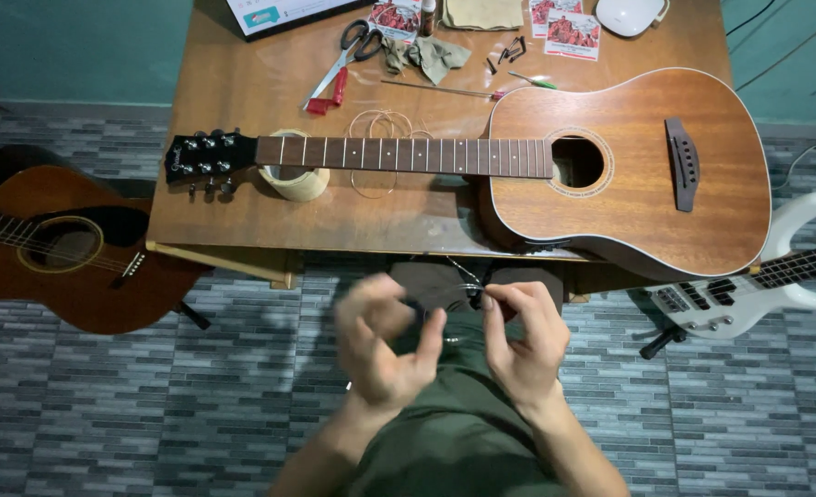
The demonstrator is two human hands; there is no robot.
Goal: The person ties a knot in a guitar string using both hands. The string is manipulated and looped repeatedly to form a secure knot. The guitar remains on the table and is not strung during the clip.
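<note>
Pinched in your right hand (523, 336): a thin coiled guitar string (461, 276), held above your lap, just below the table edge
Your left hand (385, 345) is motion-blurred, fingers curled near the coil; you cannot tell whether it grips. On the wooden table (242, 92): a stringless brown acoustic guitar (629, 166), neck resting on a tape roll (297, 182) over loose string coils (385, 124); scissors (348, 51), green cloth (431, 55), string packets (569, 32). Floor: sunburst acoustic guitar (58, 248) to your left, white electric bass (767, 276) to your right
</note>
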